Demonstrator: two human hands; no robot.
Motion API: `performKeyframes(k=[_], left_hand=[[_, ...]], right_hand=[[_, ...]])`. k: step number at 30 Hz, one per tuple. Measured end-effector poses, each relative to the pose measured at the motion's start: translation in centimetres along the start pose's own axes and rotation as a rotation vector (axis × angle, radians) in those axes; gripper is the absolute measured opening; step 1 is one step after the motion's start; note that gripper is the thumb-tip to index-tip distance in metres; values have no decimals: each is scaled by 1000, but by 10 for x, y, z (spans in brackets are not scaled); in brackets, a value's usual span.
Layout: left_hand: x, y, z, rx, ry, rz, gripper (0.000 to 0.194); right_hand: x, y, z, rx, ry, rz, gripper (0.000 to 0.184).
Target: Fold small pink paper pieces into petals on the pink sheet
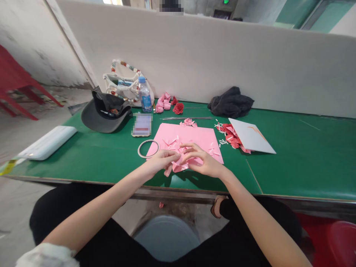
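Note:
Both hands meet over the near edge of a pink paper sheet [191, 135] on the green table [292, 167]. My left hand [160, 161] and my right hand [201, 159] pinch a small folded pink paper piece [180, 165] between their fingertips. Small pink paper scraps [171, 142] lie on the sheet just beyond my fingers. A white tape ring [148, 148] lies to the left of my left hand.
Finished pink paper roses [163, 102] and a red paper rose [178, 108] sit at the back by a water bottle [145, 95], a beaded bag [122, 81] and a dark cap [105, 111]. Red paper bits [232, 136], a white card [251, 139], a phone [142, 125] and dark cloth [230, 102] lie around.

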State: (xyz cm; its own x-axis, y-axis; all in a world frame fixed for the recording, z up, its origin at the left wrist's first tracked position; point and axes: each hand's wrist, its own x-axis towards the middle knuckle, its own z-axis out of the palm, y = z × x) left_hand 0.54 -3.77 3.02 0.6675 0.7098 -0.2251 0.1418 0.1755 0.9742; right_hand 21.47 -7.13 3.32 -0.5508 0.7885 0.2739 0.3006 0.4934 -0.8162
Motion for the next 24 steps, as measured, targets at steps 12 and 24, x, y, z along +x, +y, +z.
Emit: performKeyframes(k=[12,24], left_hand=[[0,-2,6,4,12,2,35],[0,-5,5,-54,30,-22,33]], right_hand=[[0,-3,0,-30,40,-13,17],[5,7,11,207,226,143,36]])
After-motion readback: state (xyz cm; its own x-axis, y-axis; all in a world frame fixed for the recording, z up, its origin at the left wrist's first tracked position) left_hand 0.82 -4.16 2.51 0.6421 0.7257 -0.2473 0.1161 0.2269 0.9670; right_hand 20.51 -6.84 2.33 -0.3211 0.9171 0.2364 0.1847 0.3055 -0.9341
